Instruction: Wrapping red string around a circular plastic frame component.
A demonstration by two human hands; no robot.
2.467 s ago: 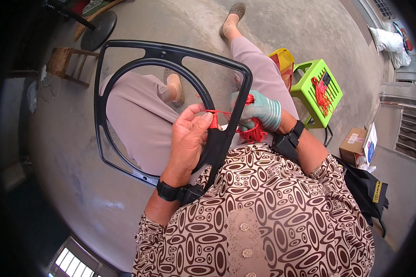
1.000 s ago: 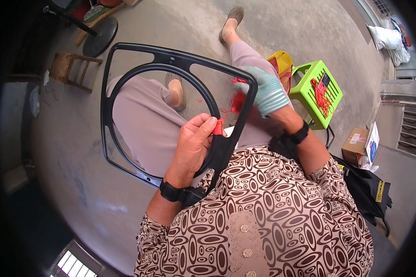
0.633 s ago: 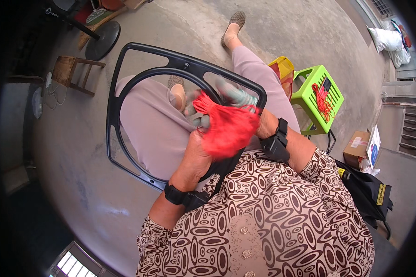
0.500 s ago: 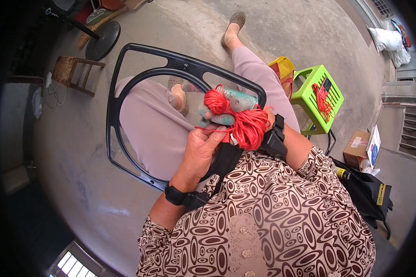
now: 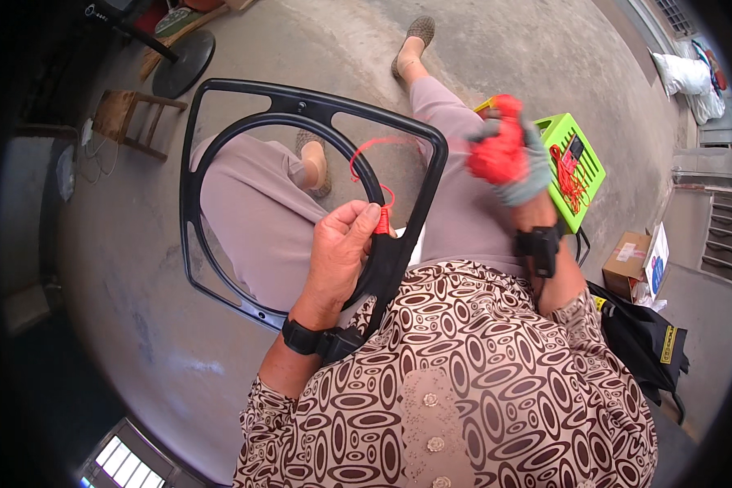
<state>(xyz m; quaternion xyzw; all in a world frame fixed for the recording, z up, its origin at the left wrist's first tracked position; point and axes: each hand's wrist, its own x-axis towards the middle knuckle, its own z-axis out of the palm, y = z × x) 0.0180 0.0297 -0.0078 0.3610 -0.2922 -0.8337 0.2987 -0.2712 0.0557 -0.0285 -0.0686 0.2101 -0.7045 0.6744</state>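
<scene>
Since half a second ago, the right hand (image 5: pixel 508 159) has swung out right, clenched on a bundle of red cord (image 5: pixel 496 150). The left hand (image 5: pixel 340 256) pinches the cord against the black frame (image 5: pixel 301 106) resting on the lap. Pulling too hard could slip that pinch and loosen the cord.

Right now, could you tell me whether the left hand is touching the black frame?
Touching. The head view shows the left hand wrapped around the inner ring of the black frame, its fingers pinching the red cord against it.

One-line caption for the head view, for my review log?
Left hand pinches red cord against a black frame; gloved right hand lifts a red cord bundle.
</scene>
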